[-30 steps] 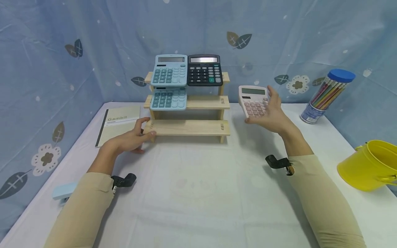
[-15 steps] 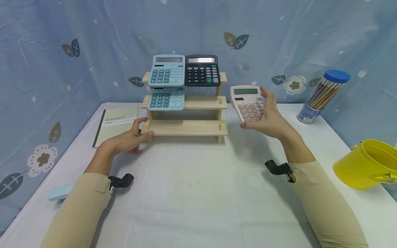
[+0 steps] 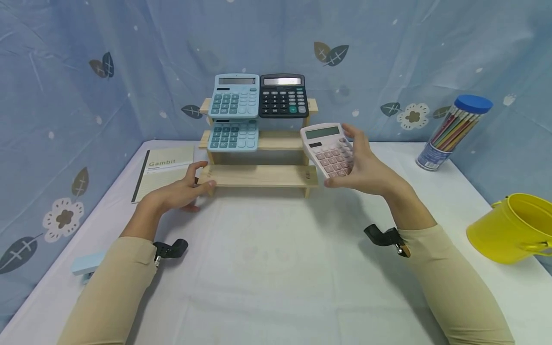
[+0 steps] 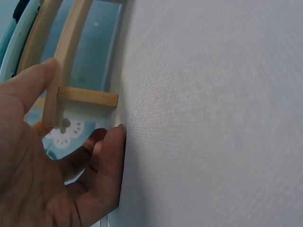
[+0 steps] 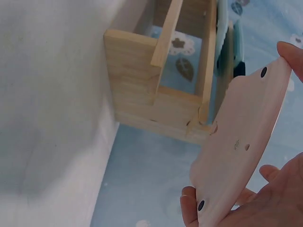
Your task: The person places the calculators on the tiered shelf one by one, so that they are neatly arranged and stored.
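A pink calculator [image 3: 328, 149], tilted, is gripped along its right side by my right hand [image 3: 372, 171]. It is held up in front of the right end of the three-tier wooden shelf stand [image 3: 263, 176]. In the right wrist view the back of this pink calculator [image 5: 241, 135] shows, with fingers at both ends. My left hand [image 3: 173, 193] holds the left end of the lowest board, and the left wrist view has the thumb [image 4: 40, 78] against that board. A light blue calculator [image 3: 235, 96] and a black calculator [image 3: 282, 96] stand on the top tier. Another blue calculator [image 3: 233, 135] leans on the middle tier.
A Gambit notebook [image 3: 166, 170] lies left of the stand, partly behind my left hand. A light blue stapler-like object [image 3: 87, 263] is beside the left sleeve. At right are a tub of pencils [image 3: 453, 132] and a yellow bucket [image 3: 511, 230]. A blue patterned curtain [image 3: 267, 38] hangs behind.
My right hand has carried the pink calculator leftward and slightly down, from beside the stand to overlapping its right end, tilting it more. My left hand stays on the lowest board.
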`<state>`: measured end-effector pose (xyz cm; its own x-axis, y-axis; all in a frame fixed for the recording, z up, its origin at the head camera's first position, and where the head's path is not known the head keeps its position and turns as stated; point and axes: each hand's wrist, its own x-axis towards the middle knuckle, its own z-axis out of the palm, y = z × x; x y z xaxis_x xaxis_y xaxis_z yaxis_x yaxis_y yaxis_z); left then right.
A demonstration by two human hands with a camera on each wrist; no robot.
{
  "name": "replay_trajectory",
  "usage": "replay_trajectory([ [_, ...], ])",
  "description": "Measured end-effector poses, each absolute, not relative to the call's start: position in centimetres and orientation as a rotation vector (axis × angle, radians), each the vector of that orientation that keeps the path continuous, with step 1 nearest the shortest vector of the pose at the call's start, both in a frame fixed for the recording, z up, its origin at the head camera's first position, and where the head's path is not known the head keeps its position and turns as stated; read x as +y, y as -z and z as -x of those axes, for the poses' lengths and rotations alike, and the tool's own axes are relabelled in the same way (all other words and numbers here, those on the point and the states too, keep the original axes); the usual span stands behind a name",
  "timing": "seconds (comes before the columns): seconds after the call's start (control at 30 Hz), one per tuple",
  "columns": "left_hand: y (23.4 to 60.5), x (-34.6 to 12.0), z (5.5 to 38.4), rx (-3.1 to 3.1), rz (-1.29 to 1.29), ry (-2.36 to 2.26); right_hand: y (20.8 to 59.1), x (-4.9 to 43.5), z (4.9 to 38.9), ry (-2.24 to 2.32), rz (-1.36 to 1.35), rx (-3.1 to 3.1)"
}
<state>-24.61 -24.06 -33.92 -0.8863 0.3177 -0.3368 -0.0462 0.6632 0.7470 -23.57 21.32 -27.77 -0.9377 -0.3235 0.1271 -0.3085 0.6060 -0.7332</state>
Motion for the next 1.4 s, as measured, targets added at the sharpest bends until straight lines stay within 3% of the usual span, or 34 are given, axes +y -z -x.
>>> replay_trajectory([
  [0.37, 33.9, -24.0, 24.5, 2.448, -0.212, -1.106, 27.6, 19.7, 23.4, 1.161, 0.664, 2.823],
  [1.4, 34.1, -24.0, 24.6, 2.458, -0.204, -1.095, 27.2, 14.4, 24.6, 0.819, 0.636, 2.988],
])
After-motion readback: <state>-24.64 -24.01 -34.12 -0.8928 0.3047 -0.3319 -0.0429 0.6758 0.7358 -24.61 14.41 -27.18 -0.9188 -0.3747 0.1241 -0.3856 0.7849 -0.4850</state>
